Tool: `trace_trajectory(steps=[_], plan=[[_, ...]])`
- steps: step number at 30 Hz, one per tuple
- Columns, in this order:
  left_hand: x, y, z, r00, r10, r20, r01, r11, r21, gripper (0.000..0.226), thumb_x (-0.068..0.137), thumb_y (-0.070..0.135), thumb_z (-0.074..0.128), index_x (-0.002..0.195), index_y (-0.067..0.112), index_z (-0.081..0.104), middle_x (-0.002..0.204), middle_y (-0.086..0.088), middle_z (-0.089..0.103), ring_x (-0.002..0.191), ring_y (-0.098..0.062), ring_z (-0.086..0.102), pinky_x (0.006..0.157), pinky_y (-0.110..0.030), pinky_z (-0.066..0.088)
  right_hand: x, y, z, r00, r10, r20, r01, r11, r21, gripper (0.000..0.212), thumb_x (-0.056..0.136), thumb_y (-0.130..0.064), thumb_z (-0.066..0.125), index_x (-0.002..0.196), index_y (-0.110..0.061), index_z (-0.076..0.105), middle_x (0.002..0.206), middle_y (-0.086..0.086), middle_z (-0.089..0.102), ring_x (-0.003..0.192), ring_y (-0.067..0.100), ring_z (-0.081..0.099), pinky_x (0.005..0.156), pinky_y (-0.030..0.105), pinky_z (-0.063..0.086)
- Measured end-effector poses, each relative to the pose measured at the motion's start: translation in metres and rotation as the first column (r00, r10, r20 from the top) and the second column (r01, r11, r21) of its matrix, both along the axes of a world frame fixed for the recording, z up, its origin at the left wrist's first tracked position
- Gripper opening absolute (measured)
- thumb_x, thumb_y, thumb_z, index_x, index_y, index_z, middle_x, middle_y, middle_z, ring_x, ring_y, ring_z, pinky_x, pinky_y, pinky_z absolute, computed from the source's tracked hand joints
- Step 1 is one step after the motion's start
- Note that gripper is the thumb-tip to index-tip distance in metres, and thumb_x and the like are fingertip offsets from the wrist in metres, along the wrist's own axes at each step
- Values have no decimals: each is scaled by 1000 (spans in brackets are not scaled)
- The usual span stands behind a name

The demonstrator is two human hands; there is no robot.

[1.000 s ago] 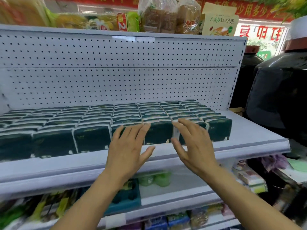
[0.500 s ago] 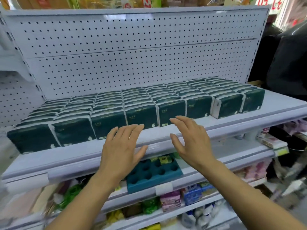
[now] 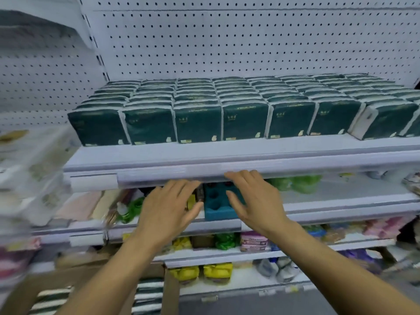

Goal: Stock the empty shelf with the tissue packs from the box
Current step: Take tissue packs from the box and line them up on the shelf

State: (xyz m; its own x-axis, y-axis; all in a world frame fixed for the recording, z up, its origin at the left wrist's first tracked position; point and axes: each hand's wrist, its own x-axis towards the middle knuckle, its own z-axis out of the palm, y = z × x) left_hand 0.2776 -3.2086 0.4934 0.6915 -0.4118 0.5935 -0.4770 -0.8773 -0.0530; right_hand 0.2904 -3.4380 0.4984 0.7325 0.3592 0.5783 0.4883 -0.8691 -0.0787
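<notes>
White pegboard backs a shop shelf that carries rows of dark green tissue packs, standing upright side by side from the front edge back to the board; the pack at the far right of the front row sits turned at an angle. Seen from the head camera, both hands are held out in front of the shelf's front rail, below the packs and touching none of them. The left hand is spread flat, palm down, fingers straight and holding nothing, with its tips just under the rail. The right hand is likewise flat and empty, its fingers reaching up to the rail's lower edge; whether they touch it I cannot tell. Between and beyond the two sets of fingers, on the next shelf down, lies a blue tray with round holes. Below the wrists, lower shelves hold blurred green, yellow and pink packets. Under the left forearm a brown cardboard box stands open, with more striped packs inside.
</notes>
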Motion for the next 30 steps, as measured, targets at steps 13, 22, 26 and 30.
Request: trace_trajectory(steps=[13,22,26,30], plan=[[-43,121,-97,979,-49,-197,44,999,-29,23,89,35,53,93,22,72,76,8,67,61,-12,64,46,-25,43,-31,124,-74,968,205,-147,-217,973,-73,30,89,-31,47,111,-25,66,90,-6,64,77,16,61,52,27,45],[-54,228,-206,647,138,-750,-173,984,32,28,100,43,42,123,33,56,118,12,65,101,-10,63,77,-29,50,-40,243,-207,708,-75,-702,-152,955,-256,23,96,-24,47,113,-15,62,113,7,63,104,28,59,72,34,46],[-54,246,-245,496,89,-864,-196,981,-11,26,103,32,44,122,22,58,118,6,63,100,-8,60,70,-11,36,-34,276,-250,588,-236,-774,-143,911,-387,22,97,-17,50,112,-16,66,113,6,68,102,25,65,74,30,45],[-52,245,-307,286,60,-956,-447,891,-78,17,99,32,52,104,23,66,101,0,65,96,-16,61,80,-29,42,-21,293,-286,562,-314,-765,-181,856,-485,24,95,-11,51,114,-13,66,116,7,68,107,26,64,84,34,48]])
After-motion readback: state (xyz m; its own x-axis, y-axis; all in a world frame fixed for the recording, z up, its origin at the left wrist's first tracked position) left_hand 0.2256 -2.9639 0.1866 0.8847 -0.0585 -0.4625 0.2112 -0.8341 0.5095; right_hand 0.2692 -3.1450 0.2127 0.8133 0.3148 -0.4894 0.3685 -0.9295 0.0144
